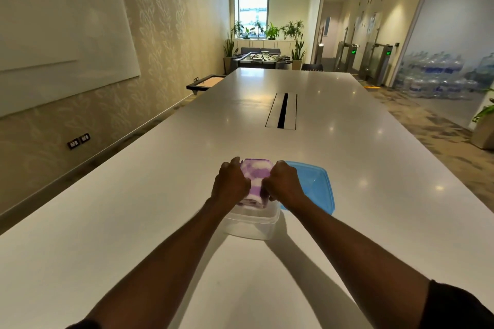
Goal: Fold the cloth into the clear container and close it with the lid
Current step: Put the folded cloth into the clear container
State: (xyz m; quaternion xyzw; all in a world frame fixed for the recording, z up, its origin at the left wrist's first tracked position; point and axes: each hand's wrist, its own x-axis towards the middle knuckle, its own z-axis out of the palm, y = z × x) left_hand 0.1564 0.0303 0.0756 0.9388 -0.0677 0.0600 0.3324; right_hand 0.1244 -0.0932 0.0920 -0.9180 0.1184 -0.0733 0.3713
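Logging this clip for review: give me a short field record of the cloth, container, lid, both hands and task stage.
cloth: purple-and-white folded cloth, held over the container's opening
container: clear plastic container, open, on the white table
lid: blue lid, off, lying to the right of the container
left hand: gripping the cloth's left side
right hand: gripping the cloth's right side
stage: cloth going in; lid not yet on
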